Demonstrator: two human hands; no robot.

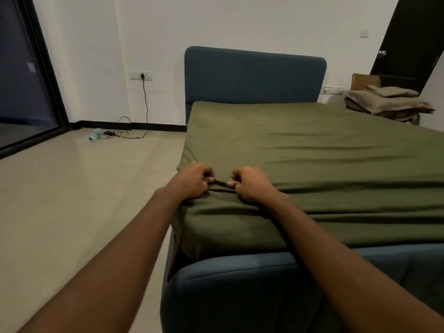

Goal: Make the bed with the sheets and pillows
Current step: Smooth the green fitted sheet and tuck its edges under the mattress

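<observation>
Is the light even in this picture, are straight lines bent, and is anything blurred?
In the head view the light is dim and soft, without hard shadows; the wide lens tilts the black window frame and the dark door outward; the left hand and right hand pinching the olive green bedsheet look sharp; the folded beige cloth pile is slightly smeared.

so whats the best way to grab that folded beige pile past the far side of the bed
Take the folded beige pile by its bottom layer, coming in low from the bed side. It looks like several loose folds stacked, with one edge sticking out on the right, so a grip on the top would likely lift only the top piece.
</observation>
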